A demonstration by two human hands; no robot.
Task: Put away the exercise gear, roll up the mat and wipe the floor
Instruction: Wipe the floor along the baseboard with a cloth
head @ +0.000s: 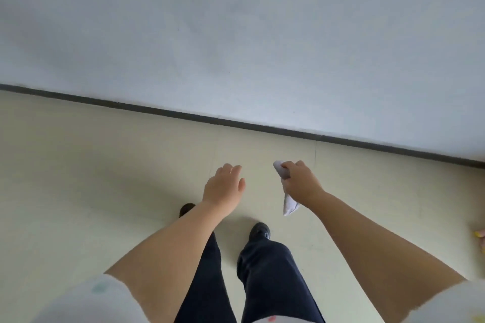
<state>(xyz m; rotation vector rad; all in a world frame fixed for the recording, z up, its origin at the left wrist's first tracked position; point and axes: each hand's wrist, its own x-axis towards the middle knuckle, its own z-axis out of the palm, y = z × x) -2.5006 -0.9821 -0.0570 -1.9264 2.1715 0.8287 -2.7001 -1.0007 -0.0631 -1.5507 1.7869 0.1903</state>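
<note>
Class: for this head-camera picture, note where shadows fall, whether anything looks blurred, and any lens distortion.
Head view: soft, even light; a faint shadow spreads on the floor left of the left hand. The cloth in the right hand looks slightly soft. The dark baseboard slants, and the forearms look stretched by the wide lens.

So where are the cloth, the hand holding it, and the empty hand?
cloth (288, 204): head view, on the white end hanging below the fist.
right hand (301, 182): head view, on the back of the hand gripping the cloth.
left hand (223, 189): head view, on the back of the hand, fingers relaxed.
</note>
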